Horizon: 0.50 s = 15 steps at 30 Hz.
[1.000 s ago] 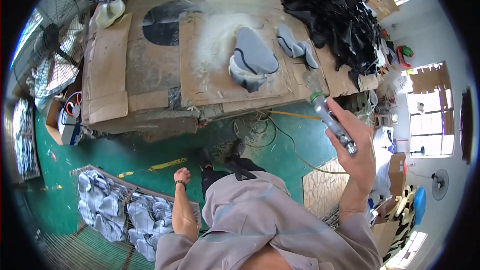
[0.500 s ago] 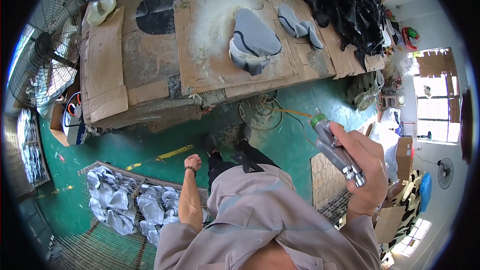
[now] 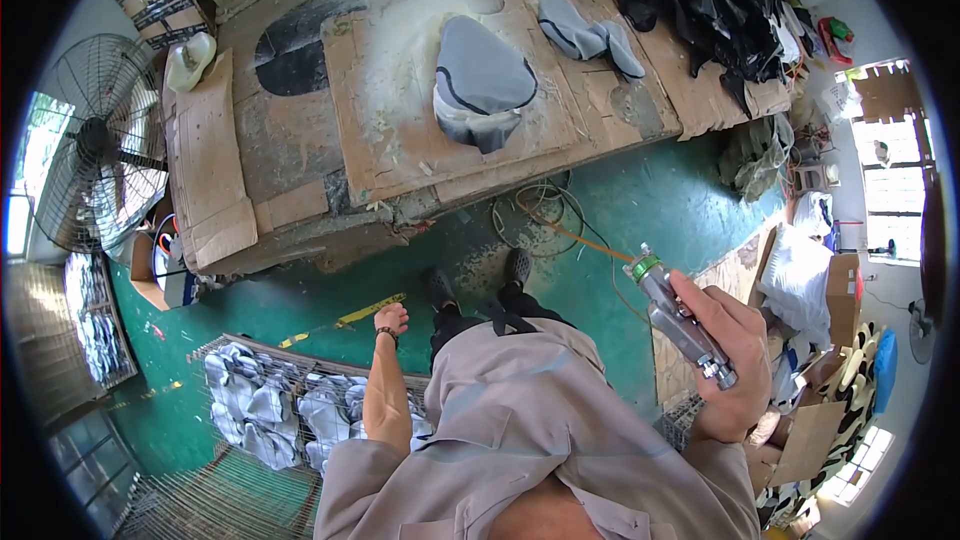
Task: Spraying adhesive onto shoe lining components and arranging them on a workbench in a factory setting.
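Note:
My right hand [image 3: 738,350] is wrapped around a metal spray gun [image 3: 688,325] with a green collar, held off to the right above the floor. A thin orange hose [image 3: 590,242] runs from the gun's collar end toward the table. My left hand [image 3: 391,318], a dark band at its wrist, hangs on the left with loosely curled fingers and nothing visible in it. On the cardboard-covered table [image 3: 290,140], a grey rounded piece with a black stripe [image 3: 487,70] lies over a pale base. To its right rest smaller grey pieces [image 3: 590,32].
A black heap of sheet-like pieces [image 3: 690,0] covers the table's far right. A wire rack with grey pieces [image 3: 250,395] stands at lower left. A large fan [image 3: 95,140] is at far left. Coiled hose [image 3: 540,220] lies on the green floor near my feet.
The view has shifted, so the table appears farther left. My right hand still grips the spray gun, which sits slightly lower in view. My left hand stays curled at my side.

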Available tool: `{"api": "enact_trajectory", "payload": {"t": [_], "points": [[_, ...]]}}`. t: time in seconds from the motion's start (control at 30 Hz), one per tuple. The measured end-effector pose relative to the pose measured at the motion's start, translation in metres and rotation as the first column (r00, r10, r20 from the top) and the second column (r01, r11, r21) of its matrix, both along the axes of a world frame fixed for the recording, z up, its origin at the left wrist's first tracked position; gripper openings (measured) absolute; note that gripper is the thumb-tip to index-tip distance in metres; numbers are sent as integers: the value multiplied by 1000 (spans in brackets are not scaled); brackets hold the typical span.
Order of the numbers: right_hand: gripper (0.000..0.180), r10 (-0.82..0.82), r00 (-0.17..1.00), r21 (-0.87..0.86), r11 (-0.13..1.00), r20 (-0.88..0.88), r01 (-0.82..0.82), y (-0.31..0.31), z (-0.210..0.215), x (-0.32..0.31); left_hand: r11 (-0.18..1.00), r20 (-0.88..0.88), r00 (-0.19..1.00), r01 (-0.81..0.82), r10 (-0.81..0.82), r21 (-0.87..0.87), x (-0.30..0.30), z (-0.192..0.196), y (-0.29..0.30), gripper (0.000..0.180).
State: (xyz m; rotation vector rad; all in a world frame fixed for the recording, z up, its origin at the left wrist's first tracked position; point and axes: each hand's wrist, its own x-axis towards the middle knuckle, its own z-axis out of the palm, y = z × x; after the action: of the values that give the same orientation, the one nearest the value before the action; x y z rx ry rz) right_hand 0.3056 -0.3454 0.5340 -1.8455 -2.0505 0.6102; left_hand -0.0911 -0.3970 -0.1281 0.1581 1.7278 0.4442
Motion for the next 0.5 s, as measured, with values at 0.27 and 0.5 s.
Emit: {"api": "enact_trajectory", "payload": {"t": [0.27, 0.5], "points": [[70, -46, 972, -53, 998, -229, 34, 2, -23, 118, 975, -90, 994, 78, -60, 210, 73, 37, 40, 21], [71, -84, 942, -39, 996, -326, 75, 13, -51, 197, 484, -538, 838, 434, 92, 760, 154, 165, 251, 35]]}}
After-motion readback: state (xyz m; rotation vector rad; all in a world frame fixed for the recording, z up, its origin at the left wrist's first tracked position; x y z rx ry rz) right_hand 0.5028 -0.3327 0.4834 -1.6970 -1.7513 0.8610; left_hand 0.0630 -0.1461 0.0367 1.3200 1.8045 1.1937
